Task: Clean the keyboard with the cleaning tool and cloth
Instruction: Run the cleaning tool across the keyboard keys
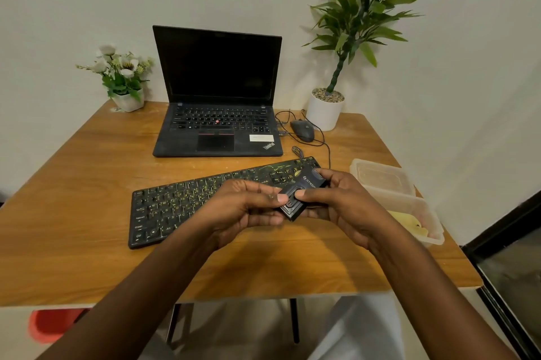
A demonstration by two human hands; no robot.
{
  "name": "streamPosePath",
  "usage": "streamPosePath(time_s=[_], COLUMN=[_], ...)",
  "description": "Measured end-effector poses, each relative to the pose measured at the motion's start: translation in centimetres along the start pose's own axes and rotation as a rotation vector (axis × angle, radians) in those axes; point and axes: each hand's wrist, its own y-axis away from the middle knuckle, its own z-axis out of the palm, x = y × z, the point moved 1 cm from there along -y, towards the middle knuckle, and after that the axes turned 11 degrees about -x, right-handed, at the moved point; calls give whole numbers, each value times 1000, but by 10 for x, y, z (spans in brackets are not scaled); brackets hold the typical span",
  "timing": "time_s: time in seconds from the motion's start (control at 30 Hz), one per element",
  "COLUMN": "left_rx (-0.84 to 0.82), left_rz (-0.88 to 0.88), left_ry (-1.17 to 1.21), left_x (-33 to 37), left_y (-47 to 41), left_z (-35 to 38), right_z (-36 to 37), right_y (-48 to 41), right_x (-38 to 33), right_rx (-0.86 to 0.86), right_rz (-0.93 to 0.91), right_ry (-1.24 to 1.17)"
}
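A black keyboard (181, 207) speckled with yellowish dust lies slanted across the wooden table (87, 172). Above its right half I hold a small black cleaning tool (301, 194) in both hands. My left hand (246, 213) pinches the tool's near end with thumb and fingers. My right hand (342, 204) grips its far end, thumb on top. A yellow cloth (409, 223) lies in a clear plastic container (430, 213) at the table's right edge.
An open black laptop (218, 113) stands behind the keyboard. A wired mouse (303, 129) and its cable lie to the laptop's right. A tall potted plant (325, 110) and a small flower pot (127, 96) occupy the back corners. A container lid (380, 176) lies at the right.
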Motion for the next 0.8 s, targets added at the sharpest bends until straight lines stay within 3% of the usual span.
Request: streamPosePath(time_s=[0.23, 0.8], left_rx=[-16, -25], left_rz=[-30, -50], left_ry=[5, -36], left_x=[-2, 12], left_y=[-1, 0], left_z=[-1, -5], right_z=[4, 9], right_y=[1, -5], right_x=[1, -6], right_rx=[42, -71], right_rz=[42, 36], right_ry=[-33, 26])
